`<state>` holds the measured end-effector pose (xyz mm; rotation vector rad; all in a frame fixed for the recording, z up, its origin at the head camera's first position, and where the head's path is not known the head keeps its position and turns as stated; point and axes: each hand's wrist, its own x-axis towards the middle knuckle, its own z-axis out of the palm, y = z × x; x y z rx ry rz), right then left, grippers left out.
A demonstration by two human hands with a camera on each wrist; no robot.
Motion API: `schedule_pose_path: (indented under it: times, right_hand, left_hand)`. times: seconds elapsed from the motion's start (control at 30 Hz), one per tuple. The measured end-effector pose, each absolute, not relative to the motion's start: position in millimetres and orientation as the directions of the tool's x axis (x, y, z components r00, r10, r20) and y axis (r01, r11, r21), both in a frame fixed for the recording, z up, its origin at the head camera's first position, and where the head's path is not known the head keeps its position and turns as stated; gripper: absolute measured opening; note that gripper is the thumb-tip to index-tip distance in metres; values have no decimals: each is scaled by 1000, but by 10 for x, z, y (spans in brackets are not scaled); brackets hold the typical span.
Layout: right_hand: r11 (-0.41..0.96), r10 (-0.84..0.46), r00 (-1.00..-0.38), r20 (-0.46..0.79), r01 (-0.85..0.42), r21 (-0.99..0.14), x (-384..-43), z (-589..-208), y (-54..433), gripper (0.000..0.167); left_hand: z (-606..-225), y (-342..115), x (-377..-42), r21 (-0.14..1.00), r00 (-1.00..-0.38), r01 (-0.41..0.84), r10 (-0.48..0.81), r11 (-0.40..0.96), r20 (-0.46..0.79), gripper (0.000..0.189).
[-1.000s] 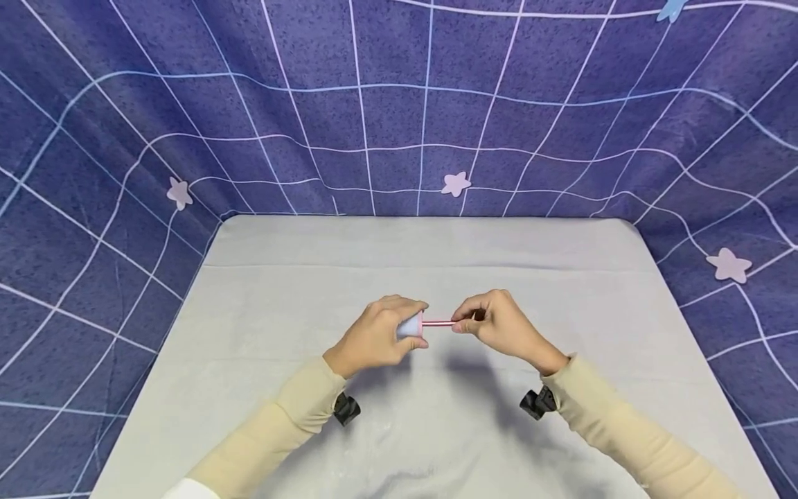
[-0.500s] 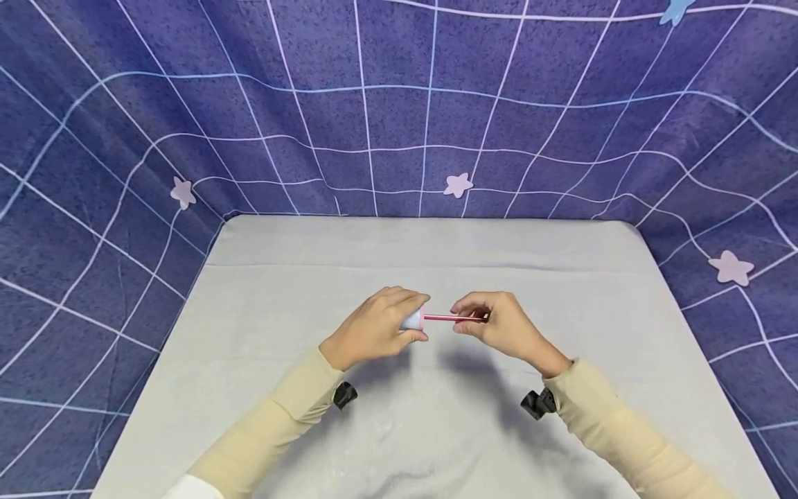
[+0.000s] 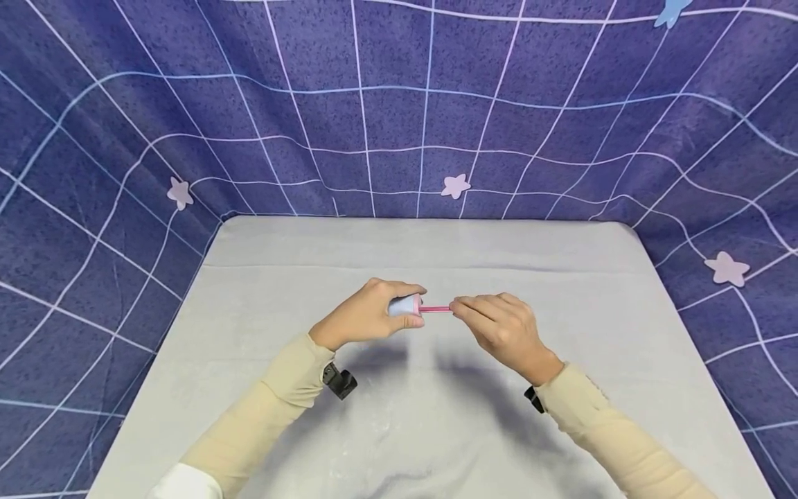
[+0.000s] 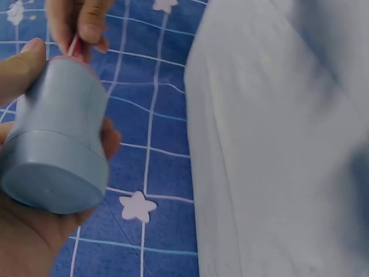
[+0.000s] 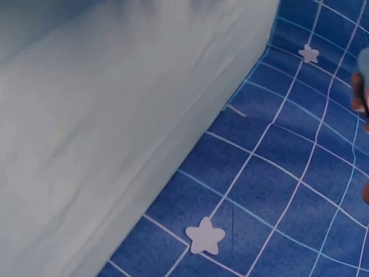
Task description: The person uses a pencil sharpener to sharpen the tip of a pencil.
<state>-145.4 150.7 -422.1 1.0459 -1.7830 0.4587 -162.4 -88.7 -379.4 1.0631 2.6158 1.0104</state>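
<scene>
My left hand (image 3: pixel 368 315) grips a light blue, waisted pencil sharpener (image 3: pixel 402 305) with a pink rim, thumb and fingers on opposite sides. Its rounded flat base faces the camera in the left wrist view, where the sharpener (image 4: pixel 60 138) fills much of the left side. A thin red pencil (image 3: pixel 435 309) runs from the pink end across to my right hand (image 3: pixel 501 329). That hand pinches the pencil's other end, its back turned up and its fingertips hiding that end. In the right wrist view, only bits of fingers and the sharpener (image 5: pixel 363 64) show at the right edge.
Both hands are raised over a table covered with a pale grey cloth (image 3: pixel 299 277). A blue curtain (image 3: pixel 399 118) with a grid pattern and pale stars surrounds the back and sides. Black cameras (image 3: pixel 339 381) are strapped at the wrists.
My right hand has rolled over at the wrist, from thumb side showing to back up, still on the pencil. The left hand with the sharpener has moved slightly left and farther away.
</scene>
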Motion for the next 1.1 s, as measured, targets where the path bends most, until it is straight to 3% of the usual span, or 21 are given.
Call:
schedule_pose_path:
  times: [0.1,0.2,0.33,0.5,0.63,0.77,0.83,0.97,1.1]
  right_hand:
    - [599,-427,-62,902,-767,231,-1487,-4228,1496,13]
    - [608,-414,-15,910,-749,264,-1517,-4246,1489,14]
    - [558,-418,-49,907,-802,214,-1517,-4258,1466,16]
    - [485,-431,-233,872,-875,6,-1465,-4245,1457,19]
    - [479,-440,-478,761,-841,-251,-1422,-4199,1463,6]
    - [471,-418,-784,459,-619,-628,-1417,-4136,1467,8]
    - [446,-409,-874,263,-443,-778,-1442,-4119,1472,6]
    - [376,-451,-891,-58,-131,-917,-1511,-4137,1510,11]
    - [389,-496,-842,-214,5,-921,-1550,-4159,1560,15]
  left_hand:
    - [-3746,-872,-1633,687,-740,522,669,505,71,40]
    - [-3723,-853,-1636,734,-743,472,669,489,31,36]
    - [-3740,-844,-1617,727,-766,450,643,518,15,35]
    - [-3807,-827,-1572,616,-765,562,630,552,134,38]
    - [-3917,-824,-1521,501,-729,664,631,556,266,45]
    - [-4045,-807,-1478,370,-683,730,635,575,362,51]
    - [-4110,-800,-1461,279,-641,765,648,580,411,52]
    - [-4256,-792,-1412,87,-526,819,681,568,509,52]
    - [-4416,-783,-1352,-12,-444,838,695,545,565,52]
